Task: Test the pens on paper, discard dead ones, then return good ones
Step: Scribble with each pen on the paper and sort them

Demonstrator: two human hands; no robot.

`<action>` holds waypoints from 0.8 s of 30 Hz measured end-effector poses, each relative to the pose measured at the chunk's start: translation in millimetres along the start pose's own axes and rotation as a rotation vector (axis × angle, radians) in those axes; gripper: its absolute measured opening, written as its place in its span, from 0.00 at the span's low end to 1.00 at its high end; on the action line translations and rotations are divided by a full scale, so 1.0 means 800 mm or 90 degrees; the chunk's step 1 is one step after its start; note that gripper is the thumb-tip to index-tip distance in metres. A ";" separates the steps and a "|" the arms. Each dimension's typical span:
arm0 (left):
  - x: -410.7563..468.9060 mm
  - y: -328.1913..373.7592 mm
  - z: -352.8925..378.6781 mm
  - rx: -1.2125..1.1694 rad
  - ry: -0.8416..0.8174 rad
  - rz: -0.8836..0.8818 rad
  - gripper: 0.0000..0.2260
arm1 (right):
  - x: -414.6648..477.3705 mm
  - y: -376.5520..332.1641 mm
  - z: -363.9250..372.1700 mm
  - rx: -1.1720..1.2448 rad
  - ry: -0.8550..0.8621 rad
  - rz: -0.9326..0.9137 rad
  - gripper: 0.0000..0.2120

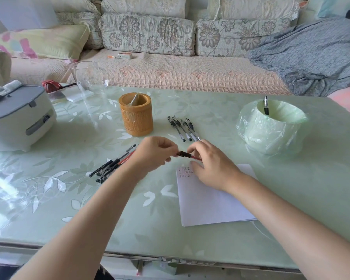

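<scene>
Pen, red-barrelled with a dark cap end, is held level in the air between both hands, just above the top left corner of the paper: the left hand pinches the dark end with its fingertips and the right hand has its fingers curled round the barrel, a two-handed hold that suits pulling the cap off or pushing it back on, though I cannot tell which. It hangs right over the marks scribbled in that corner, so I judge the sheet is kept close under the hands to make each test a short drop. Outward from there the table reads as a sorting layout. Just beyond the right hand a row of four black pens lies side by side, apart from the rest, probably those that wrote. To the left, partly under the left forearm, a pile of black and red pens lies loosely together, likely waiting their turn. The holder, behind the left hand, shows no pens above its rim, which fits good ones going back at the end. Well off to the right stands the bin, lined with a green bag, with a black pen upright inside, presumably a dead one; it sits away from both groups, so nothing gets mixed
</scene>
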State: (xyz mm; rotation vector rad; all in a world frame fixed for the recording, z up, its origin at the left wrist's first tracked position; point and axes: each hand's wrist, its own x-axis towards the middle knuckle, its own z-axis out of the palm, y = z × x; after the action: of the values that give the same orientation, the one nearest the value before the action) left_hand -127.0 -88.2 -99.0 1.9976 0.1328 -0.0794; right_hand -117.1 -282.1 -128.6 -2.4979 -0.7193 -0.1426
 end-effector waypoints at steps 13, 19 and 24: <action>0.020 -0.051 -0.061 0.258 0.180 0.099 0.15 | 0.051 -0.034 0.024 0.058 0.126 0.169 0.07; 0.005 -0.071 -0.078 0.412 0.085 0.162 0.09 | 0.118 -0.046 0.037 -0.007 0.128 0.259 0.06; 0.001 -0.078 -0.087 0.440 0.015 0.186 0.14 | 0.148 -0.044 0.053 -0.096 0.077 0.264 0.10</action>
State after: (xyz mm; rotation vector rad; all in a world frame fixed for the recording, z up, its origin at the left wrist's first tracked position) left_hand -134.6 0.7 -126.2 2.6850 -0.2016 0.1013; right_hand -36.2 -179.6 -120.1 -2.6935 -0.1366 -0.1993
